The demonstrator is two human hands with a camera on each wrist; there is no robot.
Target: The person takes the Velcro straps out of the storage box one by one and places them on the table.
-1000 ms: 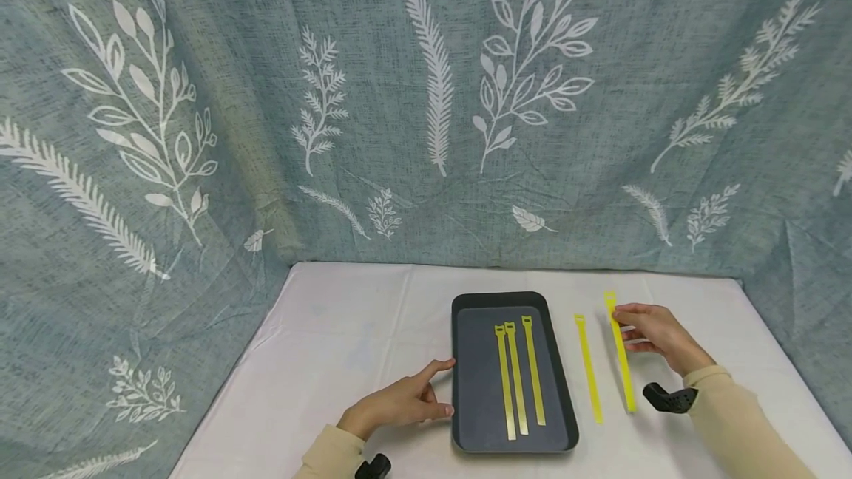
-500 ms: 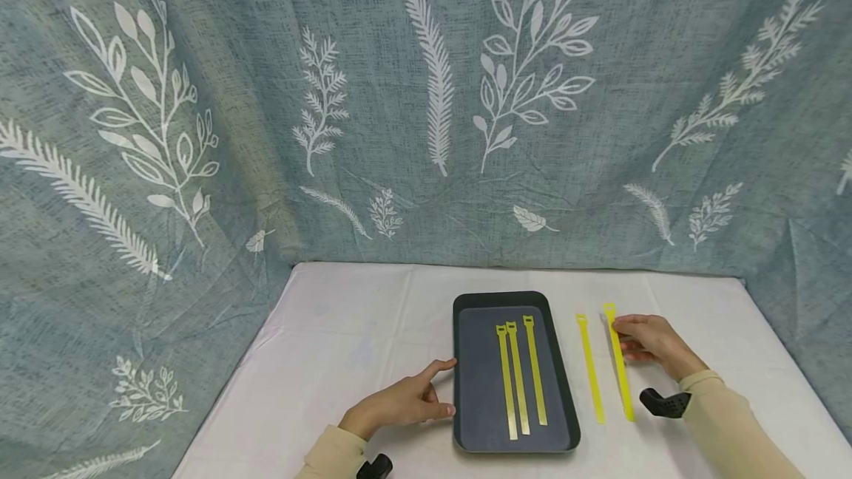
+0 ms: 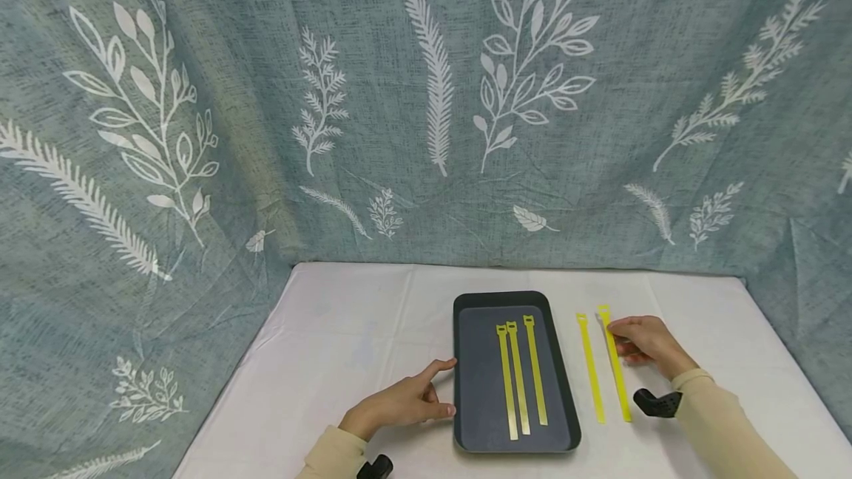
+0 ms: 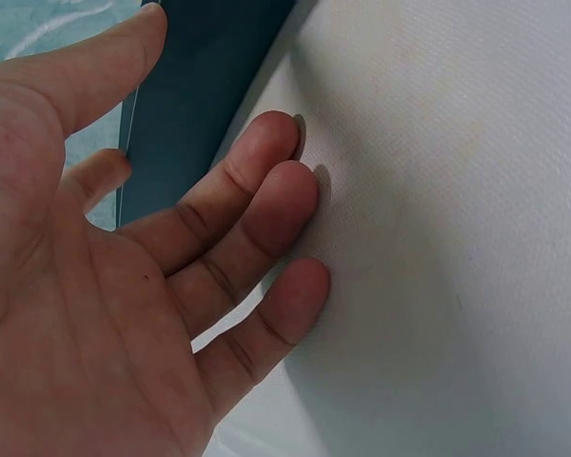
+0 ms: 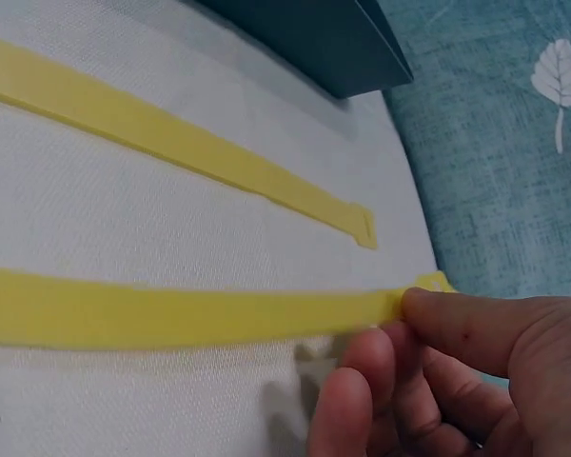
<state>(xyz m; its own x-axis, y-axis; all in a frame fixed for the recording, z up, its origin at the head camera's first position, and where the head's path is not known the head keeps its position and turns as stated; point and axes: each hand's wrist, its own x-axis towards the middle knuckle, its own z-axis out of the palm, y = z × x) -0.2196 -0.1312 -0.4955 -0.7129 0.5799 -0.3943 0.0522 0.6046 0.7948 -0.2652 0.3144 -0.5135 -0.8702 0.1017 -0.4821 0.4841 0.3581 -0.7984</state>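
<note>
My right hand (image 3: 651,342) pinches a yellow hook-and-loop cable tie (image 3: 617,375) between thumb and fingers, just below its slotted head. The right wrist view shows this tie (image 5: 171,314) stretching away low over the white cloth. Roughly parallel to it, on its left, lies a second yellow cable tie (image 3: 590,369). Three more yellow cable ties (image 3: 535,372) lie lengthwise in the dark grey tray (image 3: 475,383), two of them close together. At the tray's left side, my left hand (image 3: 399,403) has its thumb and index fingertip at the wall; its other fingers (image 4: 281,214) are loosely bent near the cloth.
A white cloth (image 3: 359,324) covers the table. Behind and at both sides hangs a blue-green curtain (image 3: 399,131) with white leaf prints. A black wrist camera (image 3: 655,403) sits on the right sleeve, and another (image 3: 376,467) on the left.
My right hand has moved slightly left and toward me with the pinched cable tie, which now lies closer to the second tie. The left hand and tray have stayed put.
</note>
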